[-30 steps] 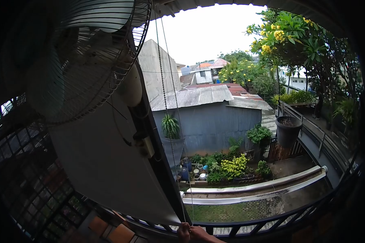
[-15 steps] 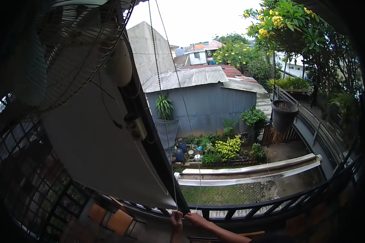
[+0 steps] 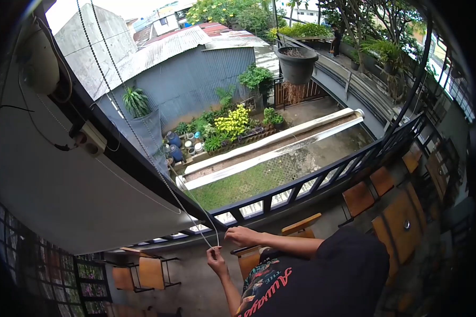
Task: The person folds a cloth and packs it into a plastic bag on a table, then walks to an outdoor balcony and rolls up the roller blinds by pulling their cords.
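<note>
Two strands of a beaded cord [image 3: 137, 138] run down from the upper left beside a dark post and meet at my left hand [image 3: 216, 261]. My left hand is closed on the cord's lower end, in front of the railing. To its right and a little higher is my right hand [image 3: 241, 236], its fingers bent together near the cord; whether anything is between them is too small to tell. A pale roller blind [image 3: 90, 201] hangs left of the post. Its lower edge lies near the railing.
A dark railing [image 3: 296, 191] crosses in front of me. Wooden chairs [image 3: 150, 272] stand lower left, and a wooden table [image 3: 399, 232] with more chairs is at the right. A hanging pot [image 3: 297, 67] is beyond the railing. A person [image 3: 336, 40] stands far off.
The view has swung right and down, showing more floor and furniture. My hands have come apart; the cord's lower end now loops visibly at my left hand, and my right hand is raised beside it.
</note>
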The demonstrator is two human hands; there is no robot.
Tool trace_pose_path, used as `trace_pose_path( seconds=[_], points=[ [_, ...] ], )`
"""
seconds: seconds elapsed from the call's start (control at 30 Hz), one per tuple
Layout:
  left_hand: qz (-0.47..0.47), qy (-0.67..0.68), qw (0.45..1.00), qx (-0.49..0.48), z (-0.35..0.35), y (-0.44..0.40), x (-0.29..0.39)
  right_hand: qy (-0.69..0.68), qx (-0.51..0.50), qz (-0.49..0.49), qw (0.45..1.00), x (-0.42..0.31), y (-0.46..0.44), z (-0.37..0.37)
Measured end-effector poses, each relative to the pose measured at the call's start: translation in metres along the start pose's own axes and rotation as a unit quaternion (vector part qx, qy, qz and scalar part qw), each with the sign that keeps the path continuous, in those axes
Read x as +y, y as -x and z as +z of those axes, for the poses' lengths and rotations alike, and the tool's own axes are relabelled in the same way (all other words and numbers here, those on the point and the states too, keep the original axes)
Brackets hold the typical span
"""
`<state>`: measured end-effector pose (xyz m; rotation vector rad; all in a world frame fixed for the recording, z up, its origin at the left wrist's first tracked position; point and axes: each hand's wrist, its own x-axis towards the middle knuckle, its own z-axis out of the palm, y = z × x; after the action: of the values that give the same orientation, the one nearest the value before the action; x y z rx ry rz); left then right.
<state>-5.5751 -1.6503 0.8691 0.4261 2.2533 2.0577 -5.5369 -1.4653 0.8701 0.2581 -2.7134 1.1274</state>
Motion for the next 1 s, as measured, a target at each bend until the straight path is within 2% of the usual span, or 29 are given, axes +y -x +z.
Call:
trace_pose_path(
  seconds=[0.03, 0.13, 0.27, 0.3, 0.33, 0.4, 0.47, 0.5, 0.57, 0.6, 0.7, 0.77, 0.83, 0.9, 0.93, 1.0],
  points=[
    [-0.020, -0.003, 1.000, -0.001, -0.002, 0.003, -0.002, -0.013, 0.015, 0.001, 1.000, 0.002, 0.005, 0.002],
    [0.029, -0.090, 0.995, 0.000, -0.014, 0.011, -0.010, -0.074, 0.059, 0.042, 0.995, -0.002, 0.016, 0.013],
    [0.006, -0.098, 0.995, 0.013, -0.033, 0.021, -0.024, -0.150, 0.081, 0.099, 0.980, -0.030, -0.009, -0.003],
    [-0.002, -0.108, 0.994, 0.011, -0.038, 0.023, -0.025, -0.232, 0.121, 0.133, 0.956, -0.039, -0.017, -0.004],
    [-0.037, -0.071, 0.997, 0.007, -0.041, 0.025, -0.027, -0.222, 0.159, 0.104, 0.956, -0.045, -0.028, -0.009],
    [-0.030, -0.074, 0.997, 0.002, -0.049, 0.027, -0.035, -0.285, 0.209, 0.098, 0.930, -0.051, -0.052, -0.013],
    [-0.043, -0.054, 0.998, -0.009, -0.057, 0.029, -0.031, -0.277, 0.250, 0.094, 0.923, -0.080, -0.072, -0.036],
    [0.003, 0.016, 0.999, 0.052, -0.045, 0.037, 0.037, -0.215, 0.275, 0.073, 0.934, -0.076, -0.084, -0.040],
    [-0.007, 0.052, 0.998, 0.047, -0.054, 0.036, 0.019, -0.204, 0.325, 0.051, 0.922, -0.083, -0.105, -0.050],
    [0.001, 0.054, 0.998, 0.045, -0.059, 0.036, 0.014, -0.223, 0.332, 0.047, 0.915, -0.078, -0.114, -0.050],
    [0.025, -0.096, 0.995, -0.020, -0.080, 0.039, 0.015, -0.267, 0.334, 0.018, 0.904, -0.104, -0.124, -0.060],
    [-0.040, -0.111, 0.991, -0.056, -0.086, 0.037, 0.021, -0.334, 0.286, 0.004, 0.898, -0.119, -0.119, -0.055],
    [-0.005, -0.100, 0.993, -0.060, -0.088, 0.033, -0.006, -0.360, 0.240, -0.003, 0.901, -0.129, -0.113, -0.044],
    [-0.002, -0.089, 0.992, -0.094, -0.088, 0.024, -0.021, -0.285, 0.292, -0.015, 0.913, -0.121, -0.116, -0.041],
    [-0.024, -0.129, 0.989, -0.073, -0.084, 0.030, 0.013, -0.220, 0.326, -0.012, 0.919, -0.116, -0.120, -0.049],
    [-0.025, -0.109, 0.989, -0.097, -0.080, 0.027, 0.006, -0.160, 0.405, 0.030, 0.900, -0.099, -0.138, -0.079]
  ],
)
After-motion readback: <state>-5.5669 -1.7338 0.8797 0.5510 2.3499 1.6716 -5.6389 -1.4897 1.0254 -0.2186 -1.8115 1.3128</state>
